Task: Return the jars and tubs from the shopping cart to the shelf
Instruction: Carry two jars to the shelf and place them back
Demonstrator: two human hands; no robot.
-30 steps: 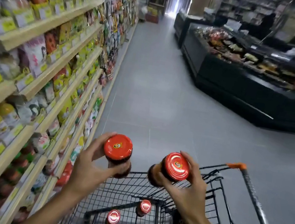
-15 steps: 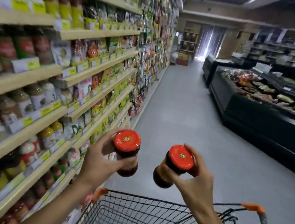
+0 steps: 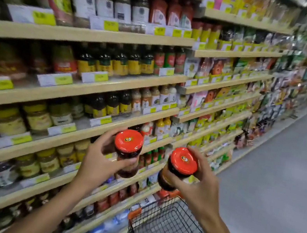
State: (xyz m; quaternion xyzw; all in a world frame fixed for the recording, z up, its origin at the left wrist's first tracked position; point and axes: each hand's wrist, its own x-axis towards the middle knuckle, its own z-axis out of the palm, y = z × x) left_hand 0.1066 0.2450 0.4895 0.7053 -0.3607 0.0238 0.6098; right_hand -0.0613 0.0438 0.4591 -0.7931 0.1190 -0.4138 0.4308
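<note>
Now | left hand grips red-lidded jar | right hand grips second jar | labels unreadable

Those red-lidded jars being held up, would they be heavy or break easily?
Left jar looks like glass, filled dark, so probably heavy for its size and breakable if dropped. Its round body would likely roll if laid down. The left hand wraps it fully, suggesting a smooth surface.

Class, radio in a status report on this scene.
Left hand grips one jar, right hand another. Shelf ahead, path clear. One jar left in cart.
</note>
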